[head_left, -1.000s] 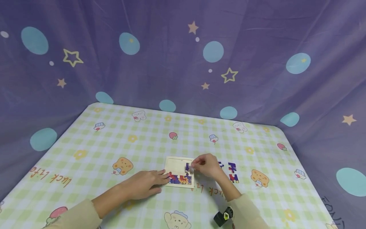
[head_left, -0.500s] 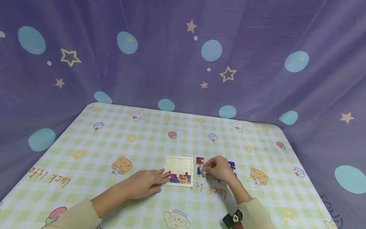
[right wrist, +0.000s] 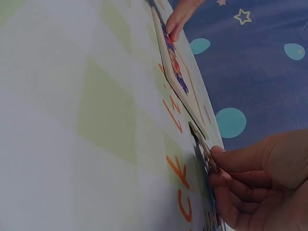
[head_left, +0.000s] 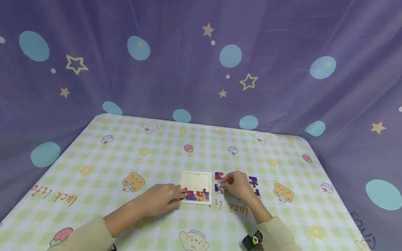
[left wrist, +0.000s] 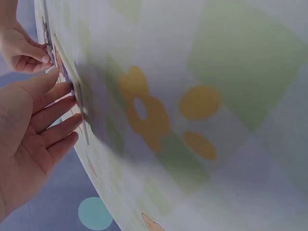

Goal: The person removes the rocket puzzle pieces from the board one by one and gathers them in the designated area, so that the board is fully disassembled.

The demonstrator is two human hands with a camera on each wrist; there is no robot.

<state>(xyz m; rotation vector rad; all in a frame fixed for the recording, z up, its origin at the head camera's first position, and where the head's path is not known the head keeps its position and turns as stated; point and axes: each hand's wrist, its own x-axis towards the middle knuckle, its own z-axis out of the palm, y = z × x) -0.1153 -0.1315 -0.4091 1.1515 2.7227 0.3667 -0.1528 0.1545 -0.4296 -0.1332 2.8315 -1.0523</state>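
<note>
A shallow wooden puzzle tray (head_left: pixel 196 178) lies flat, with a row of joined purple, red and orange jigsaw pieces (head_left: pixel 198 196) along its near side. My left hand (head_left: pixel 161 198) rests at the tray's left edge, fingers loosely extended onto the nearest pieces. To the right of the tray, my right hand (head_left: pixel 237 186) pinches a jigsaw piece (right wrist: pixel 209 156) between thumb and fingertips, low over the tablecloth. Its fingers partly cover a purple-and-white piece (head_left: pixel 217 188) in the head view. A red-and-purple piece (head_left: pixel 218 175) lies just beyond these fingertips.
More jigsaw pieces (head_left: pixel 253 181) lie to the right of my right hand, partly hidden by it. A black device (head_left: pixel 252 240) is at the right sleeve. Green-checked cloth (head_left: pixel 169 153) covers the table, and a purple curtain (head_left: pixel 176 76) hangs behind.
My right hand has moved right, from over the tray to the loose pieces beside it, carrying a piece out of the tray. It then shifts slightly left. The left hand stays at the tray.
</note>
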